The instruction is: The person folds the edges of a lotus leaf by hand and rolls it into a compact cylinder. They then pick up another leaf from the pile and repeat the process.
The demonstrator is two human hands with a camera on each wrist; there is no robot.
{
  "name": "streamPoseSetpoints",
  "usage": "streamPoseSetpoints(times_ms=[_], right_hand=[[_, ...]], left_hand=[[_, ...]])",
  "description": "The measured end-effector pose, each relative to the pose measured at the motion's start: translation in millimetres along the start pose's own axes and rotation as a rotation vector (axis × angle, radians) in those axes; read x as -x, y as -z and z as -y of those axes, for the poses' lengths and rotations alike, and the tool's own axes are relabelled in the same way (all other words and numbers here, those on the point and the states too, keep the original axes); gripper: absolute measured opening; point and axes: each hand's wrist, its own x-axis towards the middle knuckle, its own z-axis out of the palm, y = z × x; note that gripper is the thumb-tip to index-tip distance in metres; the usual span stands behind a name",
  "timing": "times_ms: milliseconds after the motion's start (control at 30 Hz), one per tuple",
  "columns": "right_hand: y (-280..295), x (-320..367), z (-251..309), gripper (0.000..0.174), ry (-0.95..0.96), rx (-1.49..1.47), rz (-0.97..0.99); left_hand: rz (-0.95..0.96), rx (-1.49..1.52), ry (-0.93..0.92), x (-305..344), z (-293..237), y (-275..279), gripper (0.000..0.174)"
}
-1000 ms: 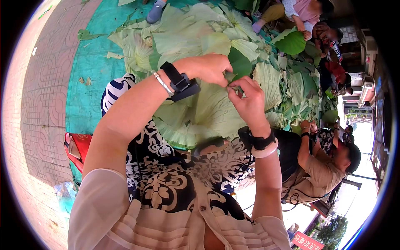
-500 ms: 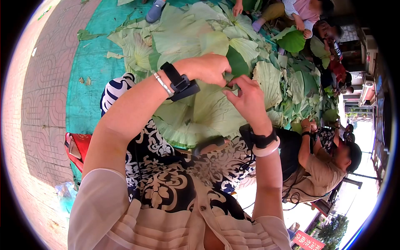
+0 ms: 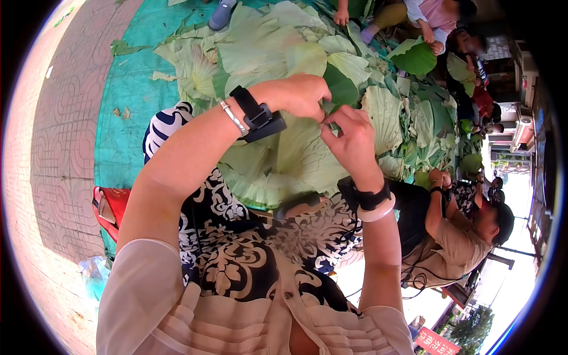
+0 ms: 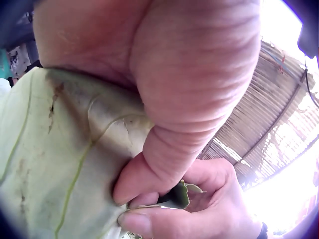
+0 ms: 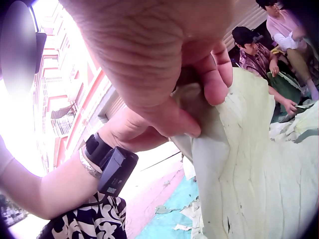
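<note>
Before my body, my left hand and right hand meet fingertip to fingertip over a heap of big pale lotus leaves. Both pinch the edge of one lotus leaf, whose pale, veined underside faces the left wrist camera. A small curled piece of dark green leaf edge pokes out between the two thumbs. In the right wrist view the held leaf hangs from my right thumb and fingers. My left fingertips are mostly hidden there behind the right hand.
Green sheeting lies under the leaf heap, with brick paving to the left. Several people sit around the heap, one in a tan shirt at my right. Beside my left knee is a red item.
My right thumb and fingers drew slightly apart from the left hand, then came back against it. My left hand stays nearly still. Another person's hand has come in at the top.
</note>
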Motion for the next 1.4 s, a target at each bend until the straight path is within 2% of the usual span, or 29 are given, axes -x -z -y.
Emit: streamPoseSetpoints(times_ms=[200, 300, 400, 500, 600, 667, 700, 800, 867, 1000, 1200, 1233, 1333, 1400], right_hand=[[-0.5, 0.3, 0.3, 0.01, 0.021, 0.012, -0.023], [-1.7, 1.7, -1.2, 0.01, 0.025, 0.014, -0.023], [-1.7, 2.3, -0.1, 0.01, 0.018, 0.016, -0.024], [0.0, 2.3, -0.3, 0.01, 0.018, 0.01, -0.025], [9.7, -1.5, 0.1, 0.011, 0.035, -0.003, -0.033], [18.8, -3.4, -2.3, 0.013, 0.058, -0.003, -0.033], [25.0, -4.2, -3.1, 0.013, 0.074, 0.005, -0.026], [45.7, -6.3, -6.2, 0.015, 0.128, 0.011, -0.033], [57.9, -6.9, -8.4, 0.016, 0.183, -0.016, -0.082], [86.2, -6.3, -6.9, 0.012, 0.121, -0.032, -0.11], [136.0, -19.7, -2.0, 0.012, 0.178, -0.061, -0.303], [144.9, -20.9, -1.6, 0.013, 0.183, -0.063, -0.322], [155.6, -19.6, -3.7, 0.014, 0.162, -0.117, -0.34], [145.9, -17.4, -15.8, 0.014, 0.135, -0.162, -0.308]], left_hand=[[0.012, 0.003, 0.017, 0.3, -0.5, 1.7, 0.047], [0.018, -0.042, -0.081, 2.0, 3.1, 0.8, 0.043], [0.109, -0.11, -0.078, 0.1, 0.3, -1.6, 0.041], [0.071, -0.096, -0.127, -0.7, 2.5, -4.2, 0.037], [-0.061, 0.021, -0.294, -0.4, 3.9, -2.1, 0.036], [-0.065, -0.001, -0.261, 0.0, 0.8, 2.0, 0.033], [-0.065, -0.011, -0.246, 1.3, -8.7, 5.9, 0.032], [0.088, 0.063, -0.06, 1.7, -40.0, 22.2, 0.03], [0.07, 0.055, -0.062, -0.9, -55.9, 26.3, 0.028], [0.079, -0.051, -0.066, -9.5, -94.6, 46.1, 0.028], [-0.046, -0.289, -0.254, -28.1, -144.0, 83.7, 0.026], [-0.045, -0.317, -0.158, -24.4, -164.4, 90.5, 0.026], [-0.105, -0.308, -0.174, -25.2, -178.1, 93.2, 0.026], [-0.075, -0.343, -0.174, -33.7, -162.9, 80.7, 0.027]])
